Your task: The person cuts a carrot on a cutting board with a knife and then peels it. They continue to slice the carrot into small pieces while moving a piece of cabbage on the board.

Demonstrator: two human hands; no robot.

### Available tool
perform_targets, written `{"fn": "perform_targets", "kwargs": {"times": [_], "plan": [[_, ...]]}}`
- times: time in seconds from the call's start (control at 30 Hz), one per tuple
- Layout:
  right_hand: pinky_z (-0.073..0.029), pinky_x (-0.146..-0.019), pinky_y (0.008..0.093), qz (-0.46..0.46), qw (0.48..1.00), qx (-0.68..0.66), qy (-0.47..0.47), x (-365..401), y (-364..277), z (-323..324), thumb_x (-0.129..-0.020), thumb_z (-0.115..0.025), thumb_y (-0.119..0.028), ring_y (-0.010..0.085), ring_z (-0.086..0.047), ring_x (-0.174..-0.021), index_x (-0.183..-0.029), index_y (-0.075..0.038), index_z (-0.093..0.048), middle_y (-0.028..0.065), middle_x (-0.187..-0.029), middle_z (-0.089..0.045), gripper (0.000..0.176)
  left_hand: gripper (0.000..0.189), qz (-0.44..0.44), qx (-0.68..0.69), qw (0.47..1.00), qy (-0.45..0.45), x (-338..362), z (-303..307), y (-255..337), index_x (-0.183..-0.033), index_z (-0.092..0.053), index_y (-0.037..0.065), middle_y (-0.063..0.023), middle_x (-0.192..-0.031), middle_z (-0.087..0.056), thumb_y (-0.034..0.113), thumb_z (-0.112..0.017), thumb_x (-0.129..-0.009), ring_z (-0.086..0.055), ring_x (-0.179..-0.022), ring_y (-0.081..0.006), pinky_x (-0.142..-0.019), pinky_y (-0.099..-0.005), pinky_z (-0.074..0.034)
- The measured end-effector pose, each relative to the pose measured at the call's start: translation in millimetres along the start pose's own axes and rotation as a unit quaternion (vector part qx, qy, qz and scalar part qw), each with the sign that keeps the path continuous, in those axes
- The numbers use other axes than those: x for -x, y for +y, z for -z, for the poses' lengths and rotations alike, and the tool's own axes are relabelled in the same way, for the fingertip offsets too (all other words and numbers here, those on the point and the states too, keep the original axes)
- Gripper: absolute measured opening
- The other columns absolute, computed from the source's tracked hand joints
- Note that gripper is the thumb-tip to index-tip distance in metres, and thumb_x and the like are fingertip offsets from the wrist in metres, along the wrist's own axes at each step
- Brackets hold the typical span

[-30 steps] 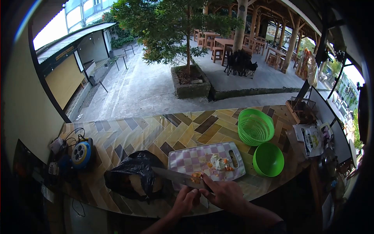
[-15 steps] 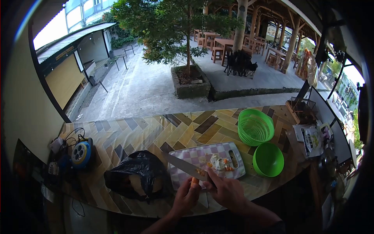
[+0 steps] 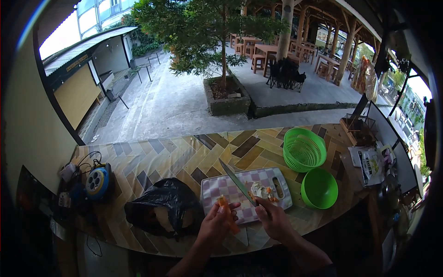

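Note:
My left hand (image 3: pixel 215 225) is closed around a carrot (image 3: pixel 226 213), which tilts over the near edge of the cutting board. In my right hand (image 3: pixel 275 222) is a kitchen knife (image 3: pixel 237 182), its long blade slanting up and to the left, apart from the carrot. Beneath both hands lies a checkered pink and white cutting board (image 3: pixel 217 188). Whitish and orange scraps (image 3: pixel 261 191) sit in a small heap on its right half. A black plastic bag (image 3: pixel 168 198) rests left of the board, its folds partly open on something pale.
To the board's right stand a green bowl (image 3: pixel 318 189) and, behind it, a green colander (image 3: pixel 302 150). A blue cable reel (image 3: pixel 98 181) with cords occupies the table's left end. Packets (image 3: pixel 371 166) and a wire-framed box (image 3: pixel 357 131) line the right side.
The knife has come away from the carrot and swung to point more forward. My left hand has turned the carrot, showing more of its length.

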State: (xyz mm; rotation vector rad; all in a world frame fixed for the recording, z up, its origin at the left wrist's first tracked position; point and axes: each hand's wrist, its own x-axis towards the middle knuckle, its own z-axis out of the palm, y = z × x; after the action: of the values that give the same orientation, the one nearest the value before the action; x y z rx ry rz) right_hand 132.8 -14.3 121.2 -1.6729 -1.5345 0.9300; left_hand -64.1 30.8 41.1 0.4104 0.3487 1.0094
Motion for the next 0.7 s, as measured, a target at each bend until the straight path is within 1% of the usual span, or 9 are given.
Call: {"fn": "perform_targets", "kwargs": {"times": [0.1,0.13,0.2,0.3,0.4,0.43,0.5,0.63,0.7], "plan": [[-0.050,-0.072,0.0361,-0.009,0.999,-0.050,-0.005,-0.7,10.4,-5.1,-0.099,-0.051,-0.035,0.0282,-0.068,-0.082,-0.132,0.000,-0.051,0.0208,-0.090,-0.068,0.048,0.040,-0.017,0.017,1.000,0.007,-3.4,5.6,-3.2,-0.135,-0.034,0.001,-0.0229,-0.132,-0.049,0.015,-0.049,-0.100,-0.055,-0.113,-0.0274,-0.105,-0.0449,-0.041],[-0.049,-0.071,0.0346,-0.005,0.997,-0.070,-0.008,-1.1,15.4,-8.2,-0.099,-0.051,-0.035,0.0257,-0.067,-0.080,-0.131,-0.001,-0.052,0.0184,-0.089,-0.067,0.047,0.041,-0.025,0.016,1.000,0.010,-3.9,4.9,-3.8,-0.135,-0.034,0.001,-0.0237,-0.133,-0.048,0.014,-0.050,-0.100,-0.054,-0.116,-0.0291,-0.107,-0.0467,-0.040],[-0.048,-0.069,0.0318,0.002,0.994,-0.111,-0.012,-2.2,23.9,-14.3,-0.100,-0.051,-0.035,0.0208,-0.064,-0.076,-0.131,-0.001,-0.053,0.0136,-0.087,-0.067,0.046,0.036,-0.039,0.012,0.999,0.024,-3.6,-2.4,-1.0,-0.131,-0.035,0.002,-0.0252,-0.133,-0.047,0.012,-0.049,-0.099,-0.051,-0.122,-0.0327,-0.110,-0.0491,-0.037],[-0.039,-0.053,0.0214,-0.021,0.982,-0.170,-0.075,-3.9,24.7,-19.1,-0.101,-0.048,-0.033,0.0058,-0.048,-0.057,-0.133,-0.002,-0.051,0.0015,-0.068,-0.053,0.044,0.028,-0.057,0.045,0.997,0.017,-4.1,-10.8,2.6,-0.124,-0.036,0.004,-0.0262,-0.135,-0.046,0.008,-0.047,-0.098,-0.046,-0.129,-0.0355,-0.111,-0.0503,-0.035],[-0.035,-0.044,0.0218,-0.092,0.935,-0.326,-0.102,-4.1,21.1,-17.0,-0.102,-0.047,-0.032,0.0068,-0.044,-0.047,-0.134,-0.003,-0.043,0.0039,-0.068,-0.055,0.043,0.022,-0.080,0.060,0.995,0.013,-4.8,-10.4,2.0,-0.117,-0.035,0.007,-0.0264,-0.137,-0.045,0.005,-0.045,-0.097,-0.045,-0.131,-0.0350,-0.112,-0.0484,-0.035],[-0.035,-0.043,0.0223,-0.103,0.935,-0.326,-0.091,-3.2,19.9,-16.9,-0.102,-0.046,-0.031,0.0072,-0.044,-0.046,-0.131,-0.004,-0.042,0.0044,-0.068,-0.055,0.040,0.021,-0.088,0.059,0.994,0.013,-5.9,-9.1,1.0,-0.115,-0.035,0.008,-0.0264,-0.137,-0.045,0.004,-0.044,-0.097,-0.045,-0.131,-0.0345,-0.111,-0.0474,-0.035],[-0.036,-0.041,0.0233,-0.127,0.934,-0.327,-0.068,-0.4,18.8,-18.6,-0.102,-0.045,-0.030,0.0080,-0.043,-0.044,-0.125,-0.004,-0.039,0.0055,-0.068,-0.055,0.034,0.020,-0.102,-0.013,0.994,0.038,-8.3,-0.5,-1.3,-0.116,-0.034,0.009,-0.0264,-0.137,-0.045,0.005,-0.044,-0.098,-0.045,-0.131,-0.0331,-0.111,-0.0456,-0.036],[-0.037,-0.037,0.0253,-0.079,0.923,-0.371,-0.058,-1.1,30.7,-26.5,-0.103,-0.042,-0.027,0.0111,-0.044,-0.040,-0.114,-0.004,-0.037,0.0075,-0.064,-0.055,0.026,0.020,-0.152,-0.130,0.978,0.064,-10.6,-0.7,-6.6,-0.113,-0.034,0.010,-0.0273,-0.133,-0.048,0.004,-0.046,-0.099,-0.049,-0.126,-0.0309,-0.107,-0.0416,-0.042],[-0.039,-0.037,0.0260,-0.067,0.909,-0.409,-0.046,-1.6,35.9,-30.8,-0.102,-0.041,-0.025,0.0139,-0.045,-0.039,-0.111,-0.004,-0.036,0.0094,-0.063,-0.055,0.024,0.021,-0.134,-0.116,0.982,0.061,-11.1,2.8,-12.2,-0.109,-0.037,0.010,-0.0261,-0.128,-0.052,0.001,-0.051,-0.096,-0.053,-0.120,-0.0310,-0.103,-0.0424,-0.045]]}}
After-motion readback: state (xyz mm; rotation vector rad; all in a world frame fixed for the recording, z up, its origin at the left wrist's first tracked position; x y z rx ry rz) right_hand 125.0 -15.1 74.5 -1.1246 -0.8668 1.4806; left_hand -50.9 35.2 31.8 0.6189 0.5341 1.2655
